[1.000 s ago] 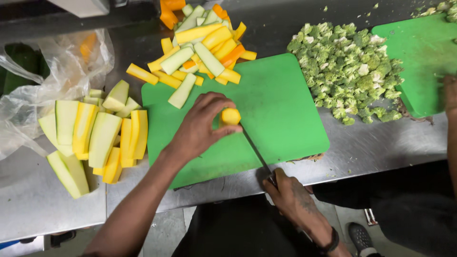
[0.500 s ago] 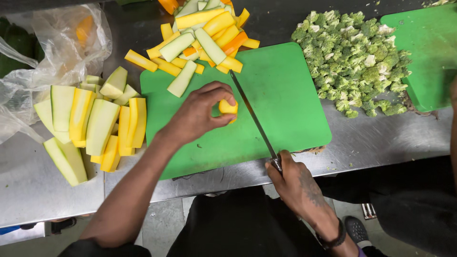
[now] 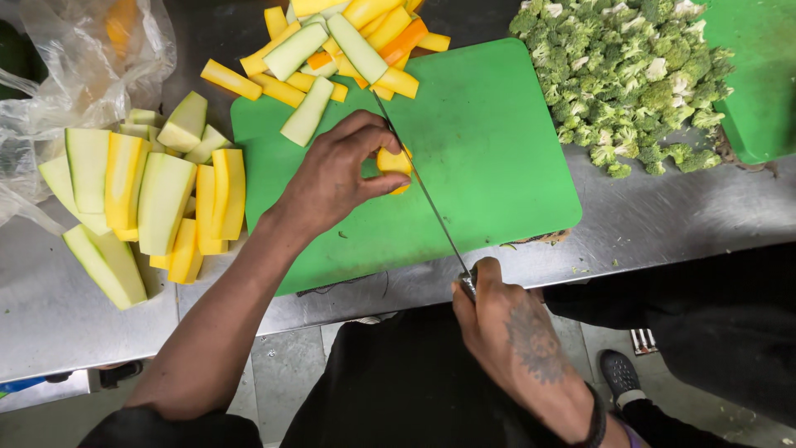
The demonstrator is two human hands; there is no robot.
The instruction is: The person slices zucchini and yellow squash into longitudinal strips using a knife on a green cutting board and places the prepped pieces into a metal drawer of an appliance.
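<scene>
Left hand (image 3: 332, 178) pins yellow squash piece (image 3: 395, 162); right hand (image 3: 506, 328) holds knife (image 3: 419, 178).

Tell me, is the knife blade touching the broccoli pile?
No, the knife lies across the green cutting board beside the yellow squash piece, apart from the broccoli.

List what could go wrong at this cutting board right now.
The left hand pinches a small yellow squash piece right against the knife blade, so a slip could nick the fingertips. The piece is short and rounded, so it may roll. The green cutting board overhangs the steel table edge and might shift.
</scene>
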